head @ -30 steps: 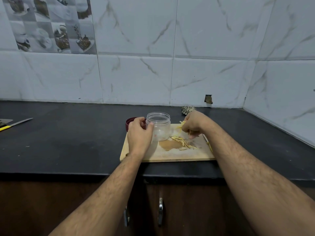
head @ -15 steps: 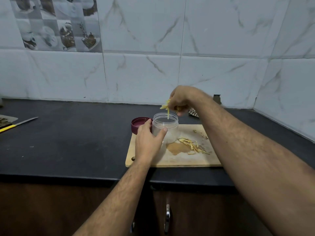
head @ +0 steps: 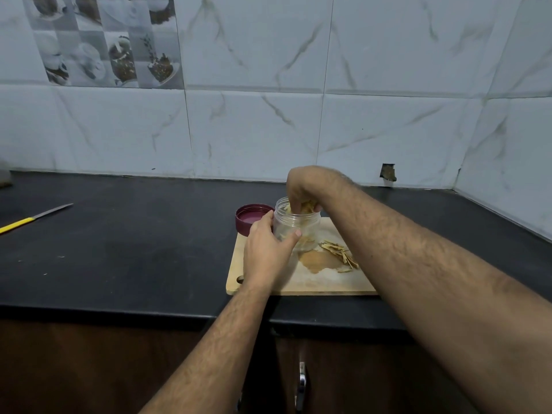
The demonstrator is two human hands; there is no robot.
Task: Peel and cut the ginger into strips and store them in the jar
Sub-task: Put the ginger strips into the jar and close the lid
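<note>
**Ginger strips at the mouth of the jar**

The left hand [head: 266,245] gripped the clear plastic jar [head: 297,227] from its near left side, thumb curled across the front wall and fingers wrapped behind it. The jar stood upright on the wooden cutting board [head: 301,279], at the board's far left part. The right hand [head: 303,191] hung directly over the jar's open mouth, fingertips dipped inside the rim and bunched around a pinch of pale yellow ginger strips [head: 307,208]; a few strips showed through the wall lower down, behind the left thumb. The two hands were close together, one above the other, with only the jar between them.

Just to the right of the left hand, under the right forearm, a small heap of cut ginger strips [head: 340,253] lay on the board beside a brown damp stain. Just beyond the left hand's knuckles, a maroon lid [head: 251,218] lay upturned, touching the board's far left corner. Far to the left of both hands, a yellow-handled knife [head: 33,218] rested on the black counter [head: 134,249].
</note>
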